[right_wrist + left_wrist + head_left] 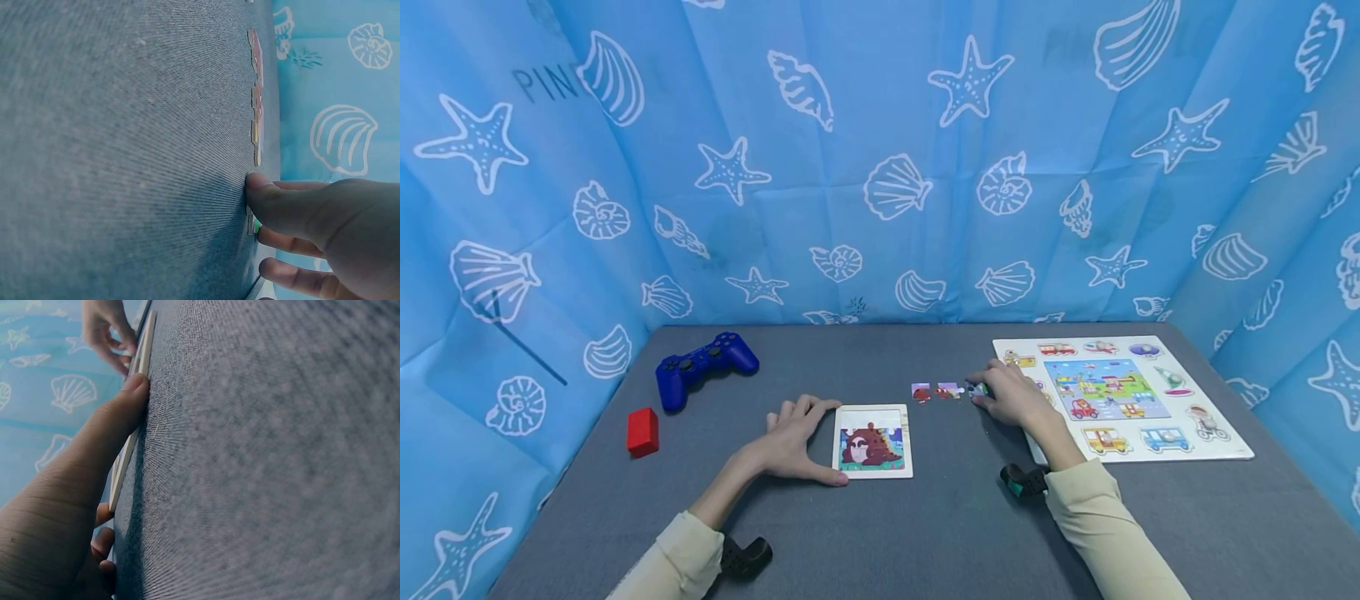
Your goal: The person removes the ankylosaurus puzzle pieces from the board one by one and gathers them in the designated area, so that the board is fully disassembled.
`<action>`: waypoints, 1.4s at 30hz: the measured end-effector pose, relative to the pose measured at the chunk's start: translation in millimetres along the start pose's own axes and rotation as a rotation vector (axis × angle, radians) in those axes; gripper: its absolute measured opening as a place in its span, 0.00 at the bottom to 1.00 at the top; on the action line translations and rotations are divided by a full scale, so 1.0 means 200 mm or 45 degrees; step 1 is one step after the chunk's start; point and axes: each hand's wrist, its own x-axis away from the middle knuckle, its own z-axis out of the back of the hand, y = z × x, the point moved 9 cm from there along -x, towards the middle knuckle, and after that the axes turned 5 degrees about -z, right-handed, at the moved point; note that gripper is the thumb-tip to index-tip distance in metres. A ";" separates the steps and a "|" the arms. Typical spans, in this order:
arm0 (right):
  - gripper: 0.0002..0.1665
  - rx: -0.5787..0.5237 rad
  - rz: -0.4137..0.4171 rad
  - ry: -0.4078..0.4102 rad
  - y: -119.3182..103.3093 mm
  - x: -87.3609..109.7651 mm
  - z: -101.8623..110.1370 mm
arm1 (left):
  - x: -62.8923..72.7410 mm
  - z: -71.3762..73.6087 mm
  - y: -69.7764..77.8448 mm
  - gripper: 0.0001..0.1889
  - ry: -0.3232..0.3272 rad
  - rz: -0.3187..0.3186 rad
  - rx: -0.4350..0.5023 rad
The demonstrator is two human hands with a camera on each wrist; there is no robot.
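Observation:
A small square jigsaw puzzle tray (874,483) lies on the table, its lower part filled with a picture of a red-brown spiky-backed figure, its upper strip bare and pale. My left hand (793,442) holds it at the left side, thumb at the near corner and index finger at the far one. To the right, my right hand (1011,393) pinches a jigsaw piece (976,389) with a bit of green on it, down at the table surface; the fingers hide part of it. Two more pieces, a purple-and-red one (921,392) and another beside it (949,391), lie between tray and right hand.
A large white picture board (1217,446) with vehicle shapes lies at the right, partly under my right forearm. On the left are a blue game controller (706,367) and a red block (642,432). A blue shell-print curtain (880,250) hangs behind the grey table.

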 end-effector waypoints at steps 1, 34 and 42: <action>0.22 0.002 -0.001 0.002 0.00 0.00 0.00 | 0.00 0.00 0.00 0.61 0.002 -0.002 0.000; 0.26 -0.277 0.255 0.116 -0.34 0.07 0.10 | 0.00 0.00 -0.01 0.60 -0.004 0.028 -0.014; 0.28 -0.326 0.323 0.083 -0.51 0.09 0.09 | 0.00 -0.01 0.00 0.60 -0.010 0.030 -0.014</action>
